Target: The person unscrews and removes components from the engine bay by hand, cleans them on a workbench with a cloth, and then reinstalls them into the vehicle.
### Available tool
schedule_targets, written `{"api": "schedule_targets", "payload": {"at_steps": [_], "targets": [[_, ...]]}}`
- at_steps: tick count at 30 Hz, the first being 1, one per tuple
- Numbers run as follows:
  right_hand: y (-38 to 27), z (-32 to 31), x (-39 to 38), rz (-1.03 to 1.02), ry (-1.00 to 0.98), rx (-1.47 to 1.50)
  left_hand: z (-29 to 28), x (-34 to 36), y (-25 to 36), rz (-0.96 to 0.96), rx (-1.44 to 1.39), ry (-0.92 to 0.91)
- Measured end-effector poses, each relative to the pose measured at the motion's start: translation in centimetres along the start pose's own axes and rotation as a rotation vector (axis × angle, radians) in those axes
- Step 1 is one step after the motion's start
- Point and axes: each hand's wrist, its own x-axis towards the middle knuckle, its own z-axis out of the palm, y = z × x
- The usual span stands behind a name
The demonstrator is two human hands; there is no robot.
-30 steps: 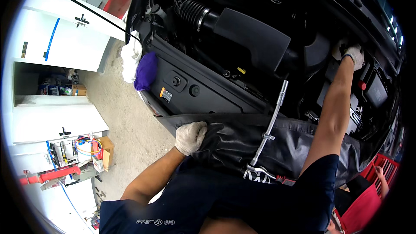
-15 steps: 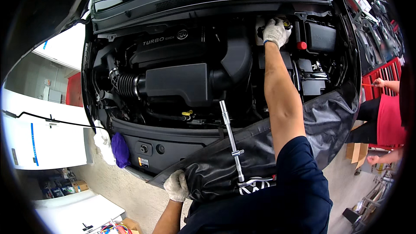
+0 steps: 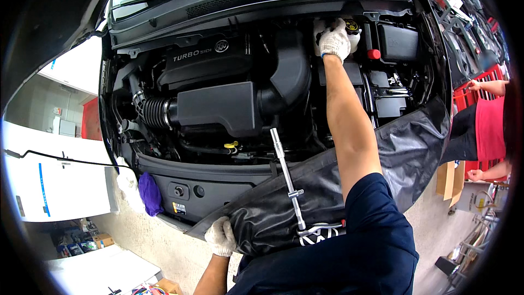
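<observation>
My right hand, in a white knit glove, reaches to the back right of the engine bay. Its fingers are curled down at a pale plastic reservoir, just left of a black cap with yellow marks. What the fingers hold is hidden under the glove. My left hand, gloved too, is closed at the lower left edge of a black fender cover draped over the car's front. On the cover, in front of me, lies a ratchet wrench with a long chrome extension.
A black engine cover and air intake box fill the bay's middle. A purple cloth and a white cloth hang at the front left. Another person stands at right, near a cardboard box.
The view has shifted slightly. My right hand has moved a little left from the marked cap, showing more of it and of the reservoir. My left hand stays at the cover's edge.
</observation>
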Motion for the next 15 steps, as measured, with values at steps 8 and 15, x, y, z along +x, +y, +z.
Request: {"api": "schedule_targets", "payload": {"at_steps": [8,15], "targets": [[0.5,0.5,0.5,-0.026,-0.060,-0.100,0.2,0.3,0.2,0.000,-0.006,0.007],[1.2,1.2,0.5,-0.024,-0.042,-0.091,0.4,0.4,-0.1,-0.025,0.005,-0.013]]}}
